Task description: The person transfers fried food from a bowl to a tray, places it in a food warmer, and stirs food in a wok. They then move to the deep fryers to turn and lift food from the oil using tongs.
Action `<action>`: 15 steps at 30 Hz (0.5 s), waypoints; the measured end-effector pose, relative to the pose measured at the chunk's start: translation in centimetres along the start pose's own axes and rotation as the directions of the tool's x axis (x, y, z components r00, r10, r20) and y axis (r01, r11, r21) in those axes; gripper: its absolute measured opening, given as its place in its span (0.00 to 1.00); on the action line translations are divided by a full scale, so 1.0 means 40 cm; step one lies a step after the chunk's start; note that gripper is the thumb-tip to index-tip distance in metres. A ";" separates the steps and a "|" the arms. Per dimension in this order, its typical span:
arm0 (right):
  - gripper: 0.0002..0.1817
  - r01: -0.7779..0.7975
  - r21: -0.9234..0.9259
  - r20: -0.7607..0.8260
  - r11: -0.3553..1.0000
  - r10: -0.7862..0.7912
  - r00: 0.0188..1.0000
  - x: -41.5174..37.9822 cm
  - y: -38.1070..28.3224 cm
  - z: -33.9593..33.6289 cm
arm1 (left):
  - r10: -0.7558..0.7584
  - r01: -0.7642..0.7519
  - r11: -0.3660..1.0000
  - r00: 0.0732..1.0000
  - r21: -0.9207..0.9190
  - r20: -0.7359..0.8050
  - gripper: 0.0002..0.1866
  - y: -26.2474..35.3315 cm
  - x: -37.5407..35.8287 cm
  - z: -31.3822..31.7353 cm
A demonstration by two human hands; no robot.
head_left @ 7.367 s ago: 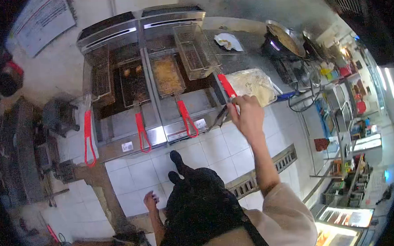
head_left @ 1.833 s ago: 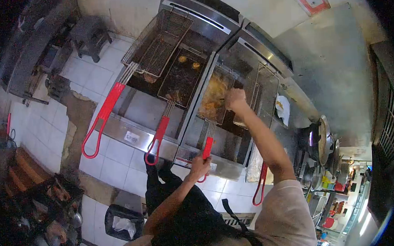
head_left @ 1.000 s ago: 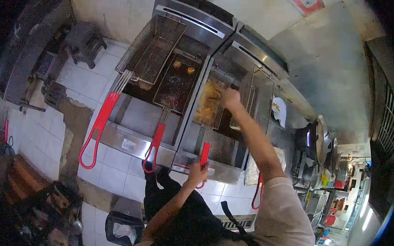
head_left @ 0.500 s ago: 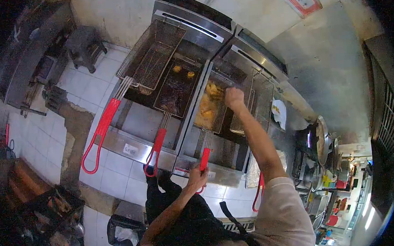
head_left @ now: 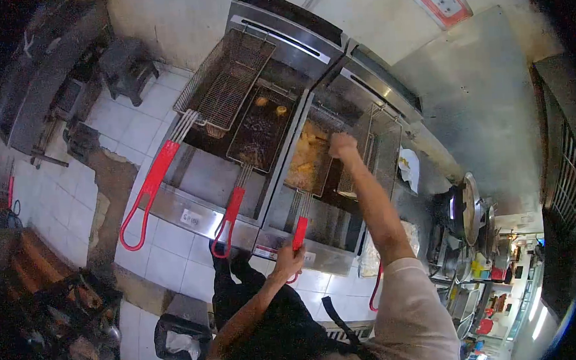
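My left hand (head_left: 288, 261) is wrapped round the red handle (head_left: 300, 231) of a wire fry basket (head_left: 329, 118). That basket sits in the right fryer, with golden food (head_left: 307, 154) frying in bubbling oil inside it. Above the basket's right side, my right hand (head_left: 343, 146) is closed in a fist. A short dark utensil seems to stick out of the fist toward the food; its kind is hidden. Beside the right hand, another wire basket (head_left: 384, 142) rests in the same fryer.
In the left fryer, one basket (head_left: 234, 85) hangs raised and another holds dark oil with a few yellow pieces (head_left: 281, 110). Their red handles (head_left: 151, 187) jut over the front edge. A stool (head_left: 126, 68), a black bin (head_left: 182, 339) and stacked pans (head_left: 470, 209) stand around.
My right fist stays nearly in place while the golden food beneath it shifts and spreads in the basket. My left hand keeps its hold on the handle. The view has moved slightly.
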State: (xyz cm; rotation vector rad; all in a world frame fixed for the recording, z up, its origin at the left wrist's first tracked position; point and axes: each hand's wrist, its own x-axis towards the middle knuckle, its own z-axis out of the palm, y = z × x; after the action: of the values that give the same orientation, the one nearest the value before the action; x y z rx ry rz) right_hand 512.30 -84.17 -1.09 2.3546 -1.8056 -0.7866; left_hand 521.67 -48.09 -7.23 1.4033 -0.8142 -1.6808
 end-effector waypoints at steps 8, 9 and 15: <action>0.10 -0.018 0.062 -0.142 0.998 0.027 0.990 -0.019 0.002 -0.059 | -0.011 0.010 0.999 1.000 0.046 0.003 0.14 -0.001 0.002 -0.011; 0.09 -0.023 0.059 -0.143 0.998 0.031 0.989 -0.038 0.002 -0.103 | -0.001 0.001 0.999 1.000 0.055 0.007 0.15 -0.005 0.000 -0.008; 0.09 0.038 -0.071 -0.108 0.997 -0.046 0.993 0.010 -0.033 0.029 | 0.063 -0.061 0.996 0.998 0.068 -0.024 0.14 -0.020 0.014 0.001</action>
State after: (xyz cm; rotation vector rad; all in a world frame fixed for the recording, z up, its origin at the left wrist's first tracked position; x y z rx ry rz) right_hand 513.02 -83.85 -2.71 2.3502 -1.6654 -0.6977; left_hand 521.46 -48.21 -8.18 1.4278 -0.8978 -1.5986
